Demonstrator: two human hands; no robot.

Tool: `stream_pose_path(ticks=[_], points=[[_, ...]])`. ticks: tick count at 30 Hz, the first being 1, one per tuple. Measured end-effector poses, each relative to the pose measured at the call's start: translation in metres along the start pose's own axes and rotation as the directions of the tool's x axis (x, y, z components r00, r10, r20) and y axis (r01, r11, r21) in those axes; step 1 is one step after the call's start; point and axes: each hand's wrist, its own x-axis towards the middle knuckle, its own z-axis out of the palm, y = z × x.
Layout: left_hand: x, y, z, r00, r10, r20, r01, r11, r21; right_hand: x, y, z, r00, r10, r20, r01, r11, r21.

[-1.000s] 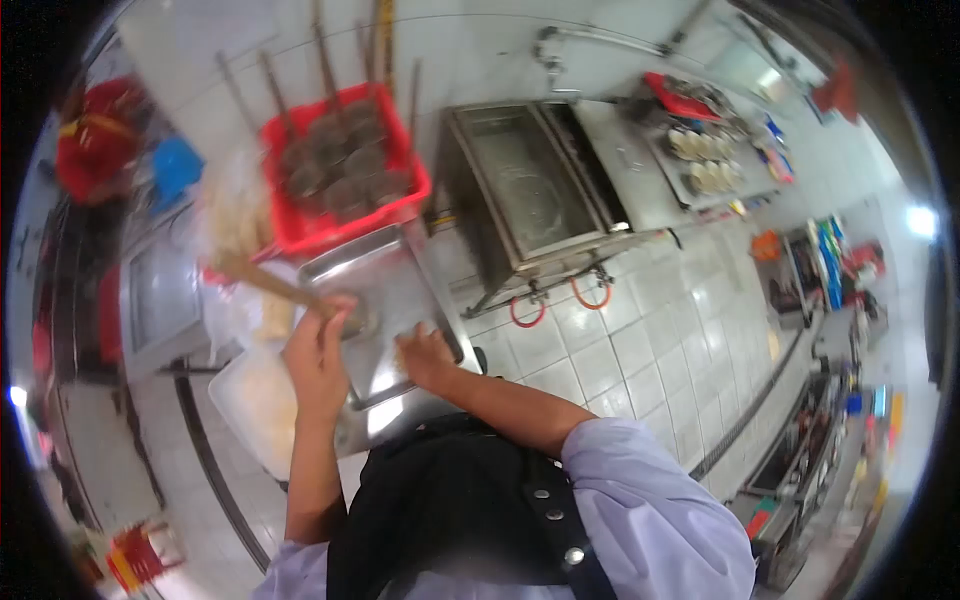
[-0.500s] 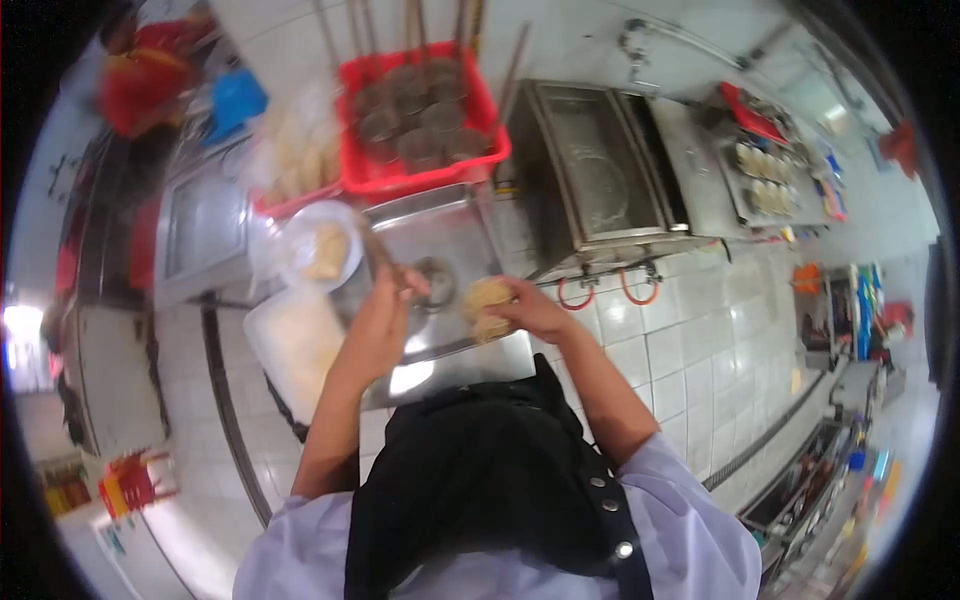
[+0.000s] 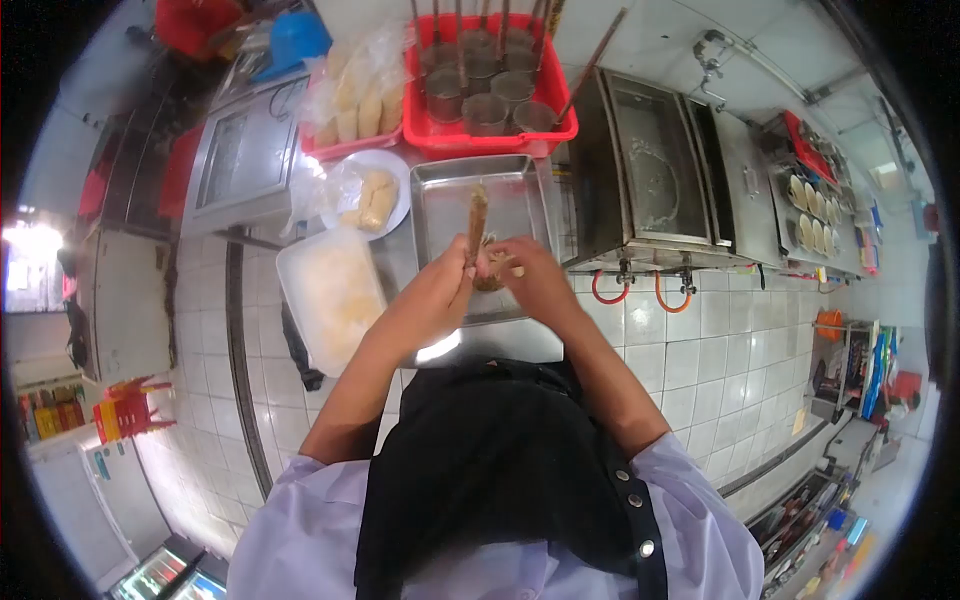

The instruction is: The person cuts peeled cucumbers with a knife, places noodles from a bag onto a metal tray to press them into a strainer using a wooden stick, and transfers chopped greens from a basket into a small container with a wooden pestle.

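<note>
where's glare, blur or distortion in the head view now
Head view: white glare on the shiny steel tabletop by the rectangular silver metal tray; blown-out light at far left; fisheye bending, black corners; detail between left hand and right hand soft.

one held handle (image 3: 478, 222), one white plate (image 3: 401, 180), one translucent box (image 3: 318, 245), two red hoses (image 3: 673, 311)

Behind the strainer (image 3: 478, 218) and tray (image 3: 440, 215) stands a basket (image 3: 487, 146).

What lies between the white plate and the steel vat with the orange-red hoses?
In the head view, the shallow metal tray lies between them, with the left hand and right hand over its near part.
</note>
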Motion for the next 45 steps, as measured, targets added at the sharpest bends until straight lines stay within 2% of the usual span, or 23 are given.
stream_pose_path(ticks=[3, 5, 7, 9, 13, 15, 18, 19, 21, 22, 23, 24, 25, 26, 27, 28, 30, 33, 37, 40, 42, 43, 45], points=[[-0.001, 0.003, -0.002, 0.999, 0.028, 0.02, -0.029, 0.998, 0.05, 0.002, 0.03, -0.014, 0.994, 0.101, 0.037, -0.1, 0.994, -0.036], [0.001, -0.002, 0.0, 0.999, 0.05, 0.008, -0.05, 0.998, 0.023, -0.002, 0.061, -0.008, 0.998, -0.028, 0.062, 0.044, 0.962, -0.269], [-0.002, -0.007, 0.001, 0.998, 0.058, -0.001, -0.058, 0.997, 0.049, -0.006, 0.061, -0.004, 0.986, -0.041, 0.159, 0.086, 0.954, -0.288], [-0.004, -0.013, 0.003, 0.998, 0.065, -0.013, -0.064, 0.995, 0.071, -0.006, 0.054, 0.006, 0.905, 0.351, 0.239, -0.322, 0.935, -0.151], [-0.009, -0.013, 0.004, 0.984, 0.117, -0.136, -0.116, 0.993, 0.011, 0.0, 0.01, -0.009, 0.884, 0.426, 0.191, -0.34, 0.868, -0.362], [-0.017, -0.005, 0.001, 0.962, 0.175, -0.212, -0.162, 0.984, 0.075, 0.002, -0.026, -0.024, 0.939, 0.281, 0.198, -0.292, 0.956, 0.03], [-0.048, -0.003, -0.003, 0.966, -0.006, -0.258, 0.049, 0.986, 0.158, 0.025, -0.044, -0.029, 0.988, 0.11, 0.111, -0.083, 0.971, -0.224], [-0.064, -0.012, -0.001, 0.977, -0.168, -0.134, 0.179, 0.981, 0.075, 0.034, -0.031, -0.025, 0.986, 0.106, 0.126, -0.076, 0.971, -0.227], [-0.091, -0.023, 0.01, 0.946, -0.324, -0.015, 0.323, 0.946, -0.005, 0.062, 0.016, -0.004, 0.941, -0.335, 0.055, 0.336, 0.897, -0.287], [-0.104, -0.025, 0.017, 0.917, -0.395, 0.057, 0.398, 0.903, -0.163, 0.075, 0.038, 0.008, 0.936, -0.345, 0.078, 0.352, 0.894, -0.276], [-0.116, -0.029, 0.025, 0.883, -0.449, 0.136, 0.469, 0.827, -0.312, 0.089, 0.061, 0.022, 0.917, -0.294, 0.269, 0.365, 0.891, -0.269], [-0.125, -0.033, 0.037, 0.89, -0.455, 0.021, 0.382, 0.721, -0.578, 0.1, 0.072, 0.03, 0.861, -0.235, 0.45, 0.379, 0.888, -0.26], [-0.13, -0.033, 0.038, 0.882, -0.471, 0.001, 0.382, 0.715, -0.586, 0.11, 0.076, 0.028, 0.847, -0.247, 0.47, 0.394, 0.886, -0.244], [-0.135, -0.034, 0.038, 0.819, -0.573, -0.03, 0.169, 0.291, -0.942, 0.117, 0.075, 0.022, 0.78, -0.169, 0.603, 0.337, 0.925, -0.176], [-0.14, -0.034, 0.038, 0.75, -0.662, 0.001, -0.174, -0.198, -0.965, 0.122, 0.072, 0.024, 0.679, -0.097, 0.728, 0.266, 0.956, -0.121], [-0.14, -0.027, 0.033, 0.734, -0.678, -0.042, -0.302, -0.271, -0.914, 0.121, 0.039, 0.02, 0.755, 0.026, 0.655, 0.269, 0.899, -0.345], [-0.141, -0.024, 0.031, 0.736, -0.671, -0.092, -0.419, -0.344, -0.84, 0.111, 0.013, -0.002, 0.794, -0.14, 0.591, 0.407, 0.846, -0.346], [-0.138, -0.011, 0.032, 0.735, -0.662, -0.146, -0.524, -0.418, -0.742, 0.091, -0.003, -0.008, 0.863, -0.227, 0.452, 0.382, 0.878, -0.288], [-0.137, -0.009, 0.03, 0.817, -0.55, -0.171, -0.483, -0.493, -0.724, 0.055, -0.034, -0.019, 0.799, -0.201, 0.566, 0.419, 0.862, -0.286], [-0.135, -0.008, 0.029, 0.824, -0.54, -0.171, -0.476, -0.495, -0.727, 0.049, -0.026, -0.024, 0.901, -0.109, 0.421, 0.282, 0.883, -0.376], [-0.131, -0.006, 0.028, 0.822, -0.536, -0.195, -0.475, -0.453, -0.754, 0.045, -0.022, -0.028, 0.926, 0.245, 0.289, 0.013, 0.743, -0.669], [-0.129, -0.005, 0.027, 0.826, -0.531, -0.19, -0.467, -0.455, -0.758, 0.044, -0.013, -0.028, 0.928, 0.247, 0.281, 0.006, 0.742, -0.671], [-0.125, -0.003, 0.028, 0.815, -0.54, -0.213, -0.456, -0.37, -0.809, 0.038, 0.014, -0.023, 0.756, 0.49, 0.433, -0.116, 0.752, -0.649]])
